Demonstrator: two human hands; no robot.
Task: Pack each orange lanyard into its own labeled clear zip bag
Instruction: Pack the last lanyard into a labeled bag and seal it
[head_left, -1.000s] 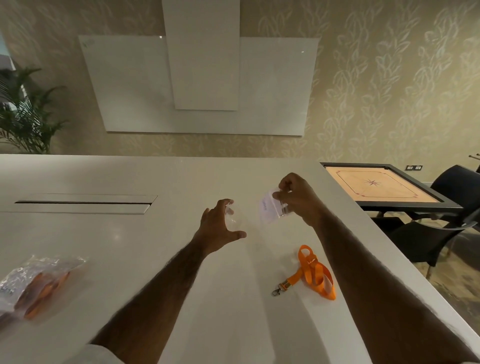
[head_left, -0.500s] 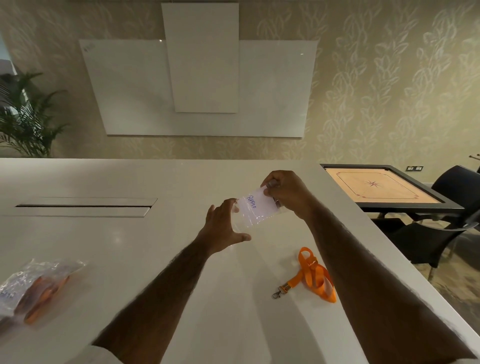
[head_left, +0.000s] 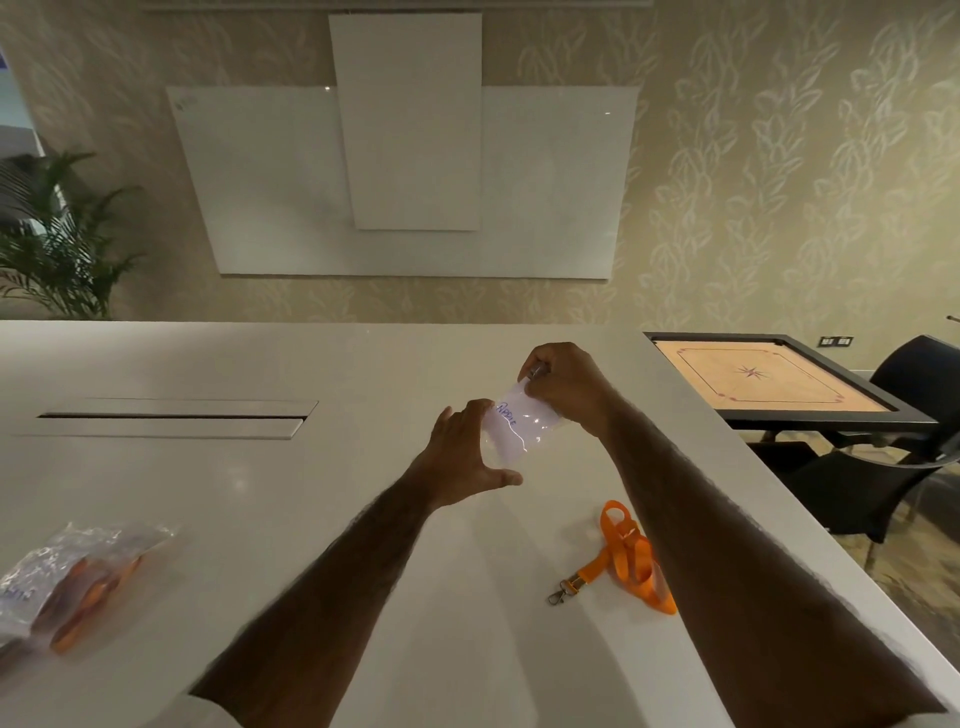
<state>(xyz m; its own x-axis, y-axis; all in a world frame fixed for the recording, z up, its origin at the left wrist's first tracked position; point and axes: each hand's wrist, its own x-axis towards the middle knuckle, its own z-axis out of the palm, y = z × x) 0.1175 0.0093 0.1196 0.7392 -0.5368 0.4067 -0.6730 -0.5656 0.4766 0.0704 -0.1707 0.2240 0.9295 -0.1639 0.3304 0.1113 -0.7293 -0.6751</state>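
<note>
A small clear zip bag (head_left: 519, 426) with a blue handwritten label hangs above the white table (head_left: 311, 519). My right hand (head_left: 563, 384) pinches the bag's top right corner. My left hand (head_left: 465, 457) touches the bag's left edge with its fingertips, thumb spread below. An orange lanyard (head_left: 628, 558) with a metal clip lies folded on the table, below the bag and next to my right forearm.
Clear bags holding orange lanyards (head_left: 72, 582) lie piled at the table's left edge. A cable slot (head_left: 171, 418) is set in the tabletop at the left. A carrom board table (head_left: 763, 382) and black chairs (head_left: 883, 467) stand to the right.
My right hand has brought the bag left toward my left hand and turned it so the label shows. My left hand has closed in and now touches the bag's edge.
</note>
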